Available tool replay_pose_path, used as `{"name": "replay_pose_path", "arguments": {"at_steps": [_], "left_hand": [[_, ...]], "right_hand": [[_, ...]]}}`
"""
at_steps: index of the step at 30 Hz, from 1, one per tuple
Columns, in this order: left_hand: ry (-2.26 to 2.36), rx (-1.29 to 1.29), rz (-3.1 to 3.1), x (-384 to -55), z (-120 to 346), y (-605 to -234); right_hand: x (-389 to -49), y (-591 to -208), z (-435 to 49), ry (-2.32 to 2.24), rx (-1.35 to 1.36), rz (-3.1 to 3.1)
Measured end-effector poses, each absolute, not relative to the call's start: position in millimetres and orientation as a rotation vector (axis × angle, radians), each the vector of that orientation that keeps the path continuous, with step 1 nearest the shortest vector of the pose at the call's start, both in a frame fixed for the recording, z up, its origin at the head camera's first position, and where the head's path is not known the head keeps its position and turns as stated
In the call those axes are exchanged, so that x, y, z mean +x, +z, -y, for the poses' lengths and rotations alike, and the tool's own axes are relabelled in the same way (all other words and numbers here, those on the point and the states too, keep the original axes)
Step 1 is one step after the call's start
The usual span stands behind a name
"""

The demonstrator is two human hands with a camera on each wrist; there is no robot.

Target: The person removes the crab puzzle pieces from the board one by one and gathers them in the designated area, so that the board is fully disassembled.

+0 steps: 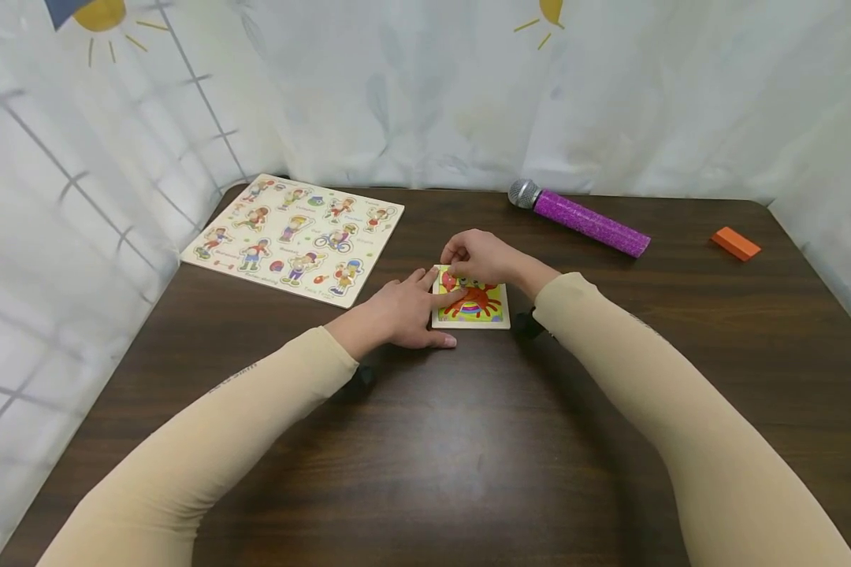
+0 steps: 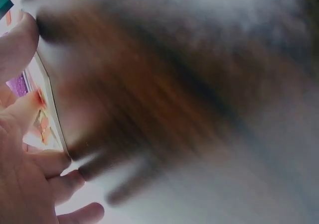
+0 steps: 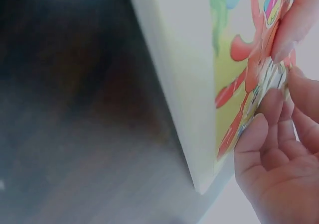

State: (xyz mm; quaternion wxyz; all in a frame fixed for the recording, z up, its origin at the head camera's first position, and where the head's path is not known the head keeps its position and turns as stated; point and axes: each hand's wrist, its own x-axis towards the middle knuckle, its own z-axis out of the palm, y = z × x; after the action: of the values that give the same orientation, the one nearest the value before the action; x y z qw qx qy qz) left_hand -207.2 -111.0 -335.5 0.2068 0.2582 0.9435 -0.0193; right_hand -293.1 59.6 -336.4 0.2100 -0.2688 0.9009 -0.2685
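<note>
A small square crab puzzle [image 1: 475, 303] with a pale wooden rim lies on the table, showing a red crab on yellow. My left hand [image 1: 407, 309] spreads over its left side, index finger reaching onto the picture and thumb by the near edge. From above, my right hand [image 1: 485, 256] curls over the puzzle's upper left, thumb and fingertips pinching a puzzle piece at the crab's claw. In the right wrist view, those fingers [image 3: 249, 139] meet the picture, with the piece's thin edge partly hidden between them. The left wrist view shows the left fingers [image 2: 60, 186] along the rim.
A larger picture board [image 1: 301, 236] with children playing sports lies at the back left. Behind the right hand is a purple glitter toy microphone [image 1: 589, 222]. An orange block [image 1: 735, 244] sits at the far right. White curtains [image 1: 425, 94] hang along the table's back edge.
</note>
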Motion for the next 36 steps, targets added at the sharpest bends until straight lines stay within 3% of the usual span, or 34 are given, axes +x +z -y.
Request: {"name": "replay_pose_path", "arguments": {"at_steps": [10, 17, 24, 36], "left_hand": [[-0.046, 0.702, -2.603, -208, 107, -334], [-0.039, 0.687, -2.620, -208, 109, -336], [-0.021, 0.692, -2.622, -209, 112, -336], [-0.015, 0.704, -2.623, -209, 109, -334]], "right_hand": [[-292, -332, -75, -0.880, -0.718, -2.554], [-297, -316, -127, -0.915, -0.551, -2.694], [-300, -324, -178, -0.800, -0.422, -2.714], [-299, -339, -184, -0.624, -0.485, -2.690]]}}
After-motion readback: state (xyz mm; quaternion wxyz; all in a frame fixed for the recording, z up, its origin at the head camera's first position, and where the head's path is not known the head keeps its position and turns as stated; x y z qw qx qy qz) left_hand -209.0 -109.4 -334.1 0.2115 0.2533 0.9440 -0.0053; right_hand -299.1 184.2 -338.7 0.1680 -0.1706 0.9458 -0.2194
